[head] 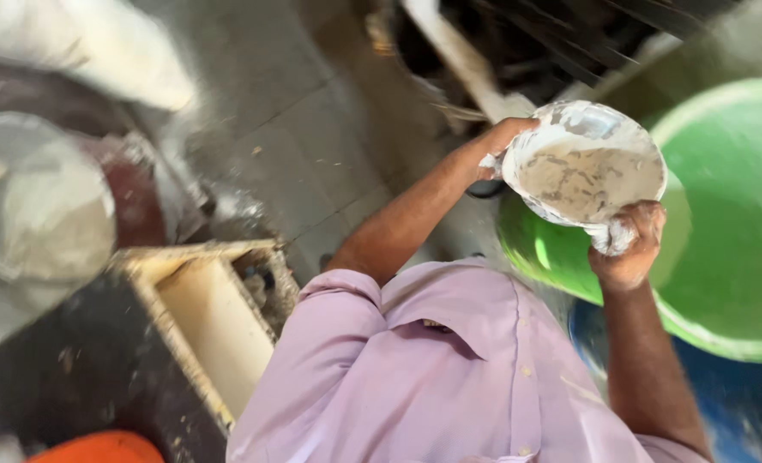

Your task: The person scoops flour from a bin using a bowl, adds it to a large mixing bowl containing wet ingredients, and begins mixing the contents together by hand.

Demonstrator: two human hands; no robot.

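Both hands hold a plaster-crusted bowl [587,167] of grey-white paste. Left hand [494,147] is clasped on the far-left rim, right hand [631,247] on the near-right rim. The bowl sits between them, over the near edge of the green tub [732,223].

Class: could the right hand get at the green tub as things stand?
Probably, though not freely: the green tub lies beside the right hand with nothing between, but that hand and the left hand both grip the white bowl.
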